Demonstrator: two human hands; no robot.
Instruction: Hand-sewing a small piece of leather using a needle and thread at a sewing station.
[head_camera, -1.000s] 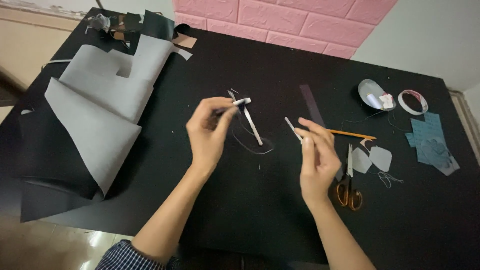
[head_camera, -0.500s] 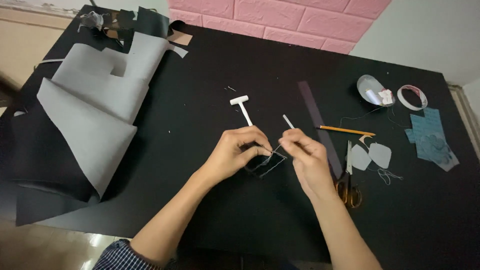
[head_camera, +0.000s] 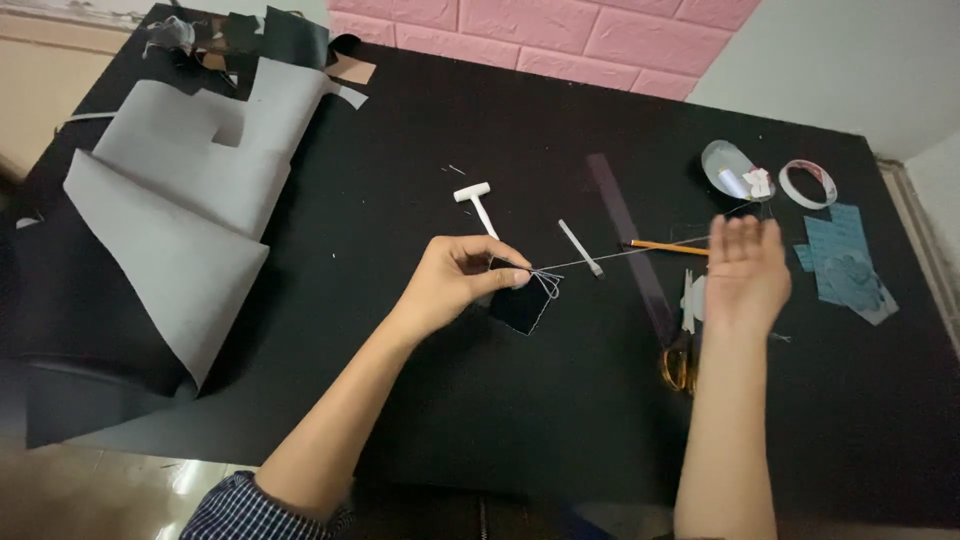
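Observation:
My left hand pinches a small black square of material against the black table, with loops of pale thread at the fingertips. A taut thread runs from there to the right, up to my right hand. That hand is raised and blurred with its back toward me, and its fingers are drawn out on the thread's far end. A white T-shaped tool and a short white stick lie just behind the left hand.
A pencil, a dark ruler strip, orange-handled scissors and pale cut pieces lie by the right hand. At the far right are a clear dish, a tape roll and blue scraps. Grey and black sheets cover the left.
The hands had come together over the black square. Now my right hand has swung out to the right, drawing the thread taut, while my left hand stays on the square.

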